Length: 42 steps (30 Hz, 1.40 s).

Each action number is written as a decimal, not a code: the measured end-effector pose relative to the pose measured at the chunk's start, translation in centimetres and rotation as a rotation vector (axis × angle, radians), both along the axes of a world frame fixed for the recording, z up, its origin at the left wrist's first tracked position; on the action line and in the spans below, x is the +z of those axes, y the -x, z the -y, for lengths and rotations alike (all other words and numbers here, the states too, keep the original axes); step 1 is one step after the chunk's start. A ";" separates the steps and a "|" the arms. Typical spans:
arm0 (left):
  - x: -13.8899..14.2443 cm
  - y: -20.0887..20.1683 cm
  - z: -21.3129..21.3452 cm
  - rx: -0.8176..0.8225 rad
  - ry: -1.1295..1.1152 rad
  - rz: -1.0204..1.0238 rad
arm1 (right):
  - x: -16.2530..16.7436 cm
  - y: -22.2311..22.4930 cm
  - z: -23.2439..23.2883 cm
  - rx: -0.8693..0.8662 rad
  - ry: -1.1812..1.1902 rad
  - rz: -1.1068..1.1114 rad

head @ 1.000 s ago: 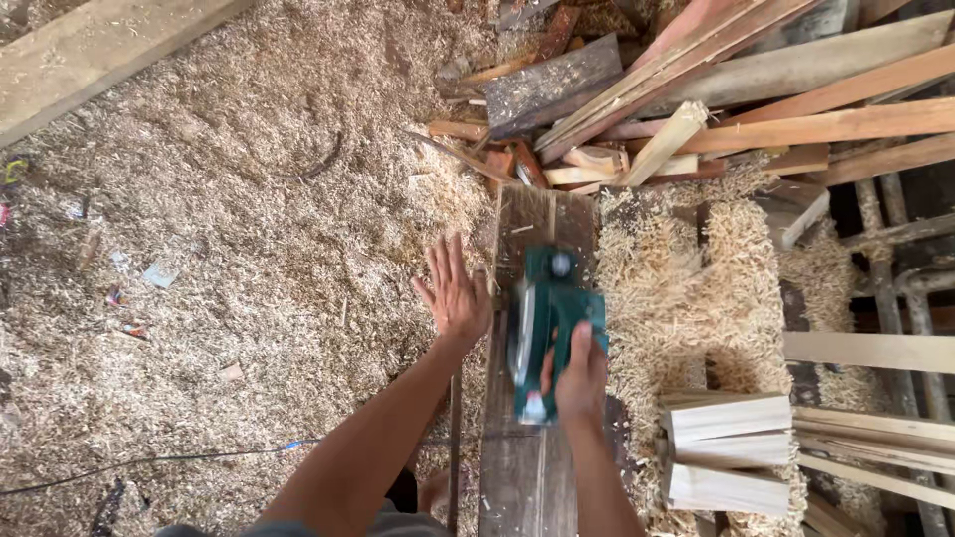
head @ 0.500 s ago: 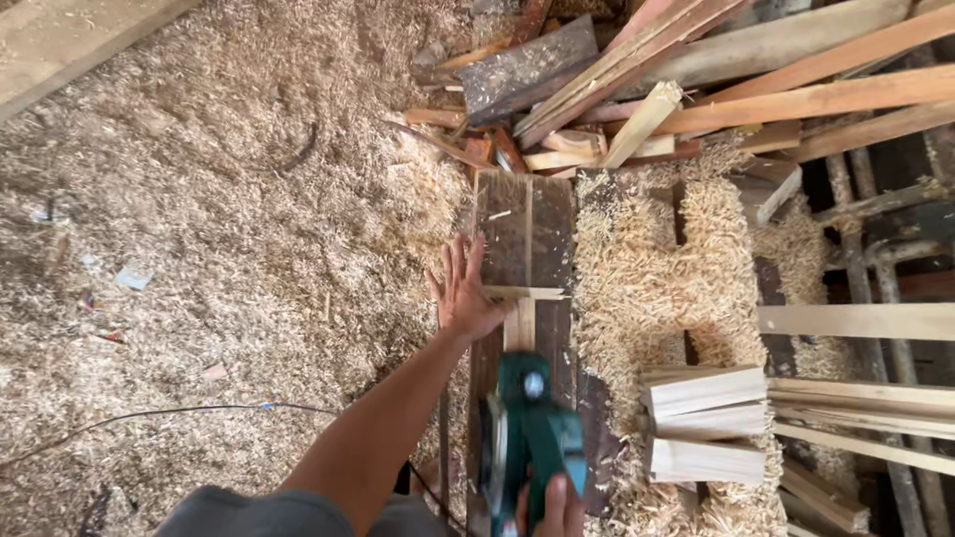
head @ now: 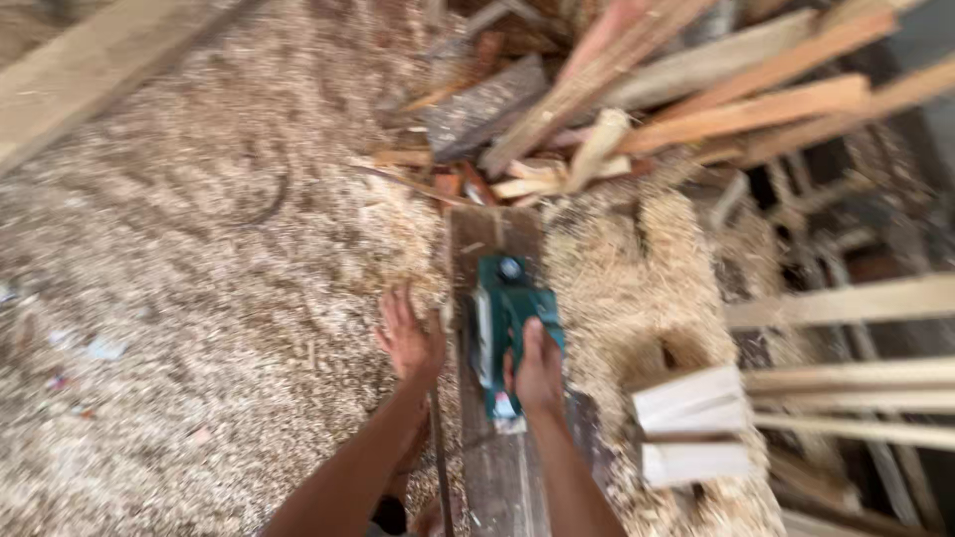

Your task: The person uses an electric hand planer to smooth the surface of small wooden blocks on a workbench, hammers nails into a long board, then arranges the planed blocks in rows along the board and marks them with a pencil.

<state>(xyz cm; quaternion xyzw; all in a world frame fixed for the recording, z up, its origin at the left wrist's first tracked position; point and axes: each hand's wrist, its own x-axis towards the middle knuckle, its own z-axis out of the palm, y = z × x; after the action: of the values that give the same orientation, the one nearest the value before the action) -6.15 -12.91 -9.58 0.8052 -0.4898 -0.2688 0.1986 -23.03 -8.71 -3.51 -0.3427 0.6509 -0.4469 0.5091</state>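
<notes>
A green electric planer [head: 505,323] rests on a long dark wooden plank [head: 494,239] that runs away from me. My right hand [head: 537,370] grips the planer's rear handle. My left hand [head: 410,338] lies flat with fingers spread at the plank's left edge, next to the planer. The view is blurred by motion.
Wood shavings [head: 199,298] cover the floor to the left and heap up right of the plank. A jumble of offcuts and long boards [head: 696,109] lies beyond the plank's far end. Pale planed boards [head: 691,418] stick out at the right. A thin cable [head: 440,467] hangs beside the plank.
The planer, pulled back close to me half a second ago, has been pushed forward along the plank. My left hand has stayed at the plank's left edge.
</notes>
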 end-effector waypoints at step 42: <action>12.0 19.8 -24.2 -1.267 0.135 -0.202 | 7.0 3.8 -40.5 -0.819 -0.040 -0.208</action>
<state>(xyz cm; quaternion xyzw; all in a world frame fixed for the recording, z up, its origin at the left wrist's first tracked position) -25.93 11.25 2.37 0.3163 -0.8652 -0.3769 0.0968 -26.83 31.77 3.46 -0.0889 0.7898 -0.5626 0.2276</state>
